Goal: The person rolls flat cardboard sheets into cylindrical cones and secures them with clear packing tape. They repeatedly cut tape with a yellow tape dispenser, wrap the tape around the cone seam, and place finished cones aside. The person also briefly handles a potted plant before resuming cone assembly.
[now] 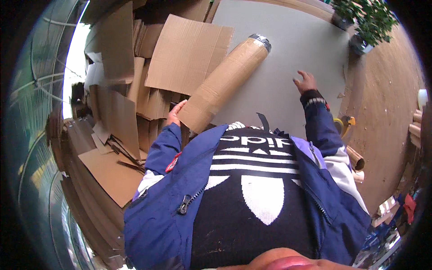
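A long brown cardboard tube lies slantwise over the grey tabletop. Its far end is capped with shiny dark and silvery wrapping, and clear tape seems to shine on the cardboard near it. My left hand grips the tube's near left end, with some fingers hidden by the cardboard. To the right of the tube, my right hand hovers over the tabletop. Its fingers are apart and hold nothing.
Left of the table stand stacks of flat cardboard, with one sheet beside the tube. Leafy potted plants stand at the far right corner. A yellow tape dispenser and brown rolls are near my right arm.
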The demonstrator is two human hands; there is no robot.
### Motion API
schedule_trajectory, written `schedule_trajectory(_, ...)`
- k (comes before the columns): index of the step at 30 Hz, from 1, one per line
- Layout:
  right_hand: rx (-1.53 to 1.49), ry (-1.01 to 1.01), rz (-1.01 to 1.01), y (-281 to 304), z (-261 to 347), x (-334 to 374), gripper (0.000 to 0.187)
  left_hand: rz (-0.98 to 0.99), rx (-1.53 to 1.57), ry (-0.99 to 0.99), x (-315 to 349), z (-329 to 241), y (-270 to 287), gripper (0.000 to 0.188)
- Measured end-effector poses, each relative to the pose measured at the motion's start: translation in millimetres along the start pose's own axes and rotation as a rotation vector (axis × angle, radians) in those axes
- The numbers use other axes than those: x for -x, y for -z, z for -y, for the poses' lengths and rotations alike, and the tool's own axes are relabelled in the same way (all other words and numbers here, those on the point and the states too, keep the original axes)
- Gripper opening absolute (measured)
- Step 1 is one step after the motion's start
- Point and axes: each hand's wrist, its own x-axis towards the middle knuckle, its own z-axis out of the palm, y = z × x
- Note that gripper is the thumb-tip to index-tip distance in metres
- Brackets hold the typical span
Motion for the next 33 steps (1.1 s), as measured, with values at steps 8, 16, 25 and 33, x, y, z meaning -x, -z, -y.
schedule_trajectory(8, 0.052, 0.025, 0.135, -7, 175, -130, 0.053, -0.373, 0.394, 0.325, 4, 102, 3, 0.031)
schedule_trajectory(16, -0.017, -0.006, 0.365, -97, 144, -186, 0.076, -0.604, 0.929, 0.516, 12, 146, -24, 0.034)
schedule_trajectory(25, -0.249, -0.240, 0.053, -70, 4, -43, 0.073, -0.258, -0.172, 0.130, -57, 165, -13, 0.029)
schedule_trajectory(33, -0.642, -0.804, -0.050, -14, -20, 123, 0.059, -0.110, 0.036, -0.188, -138, 75, -45, 0.027)
